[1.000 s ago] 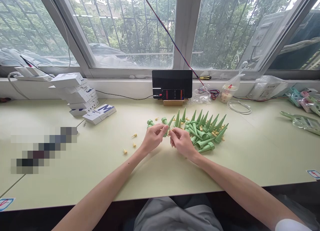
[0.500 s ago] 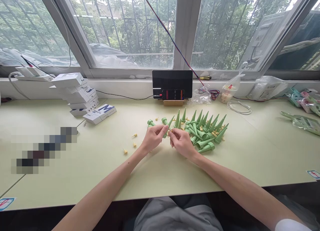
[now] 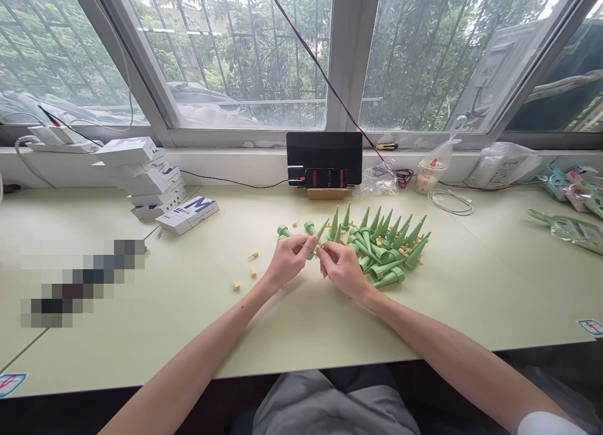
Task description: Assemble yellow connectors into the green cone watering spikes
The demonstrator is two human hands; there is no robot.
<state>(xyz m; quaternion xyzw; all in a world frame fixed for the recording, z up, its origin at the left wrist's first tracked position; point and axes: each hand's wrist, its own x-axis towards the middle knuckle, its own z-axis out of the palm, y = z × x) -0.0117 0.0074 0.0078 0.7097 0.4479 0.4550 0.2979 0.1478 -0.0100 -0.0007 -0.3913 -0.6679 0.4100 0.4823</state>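
My left hand (image 3: 288,258) is closed, thumb and fingers around a green plastic spike (image 3: 311,254) that the fingers partly cover. Close beside it, my right hand (image 3: 343,269) pinches a small yellow plug (image 3: 318,249) against the green piece. How deep the plug sits in it is hidden by the fingertips. Right of my hands is a pile of green cone-shaped spikes (image 3: 387,273), some upright and others lying down, with small yellow pieces among them. A few loose yellow plugs (image 3: 236,285) lie left of my left hand. Two green spikes with ribbed caps (image 3: 283,230) lie just behind it.
A phone (image 3: 326,178) leans on a dark tablet (image 3: 325,147) at the back. White boxes (image 3: 155,179) are stacked at the left, with one box (image 3: 188,215) in front. At the back right stand a bagged cup (image 3: 430,172), a coiled white cable (image 3: 451,203) and bagged items.
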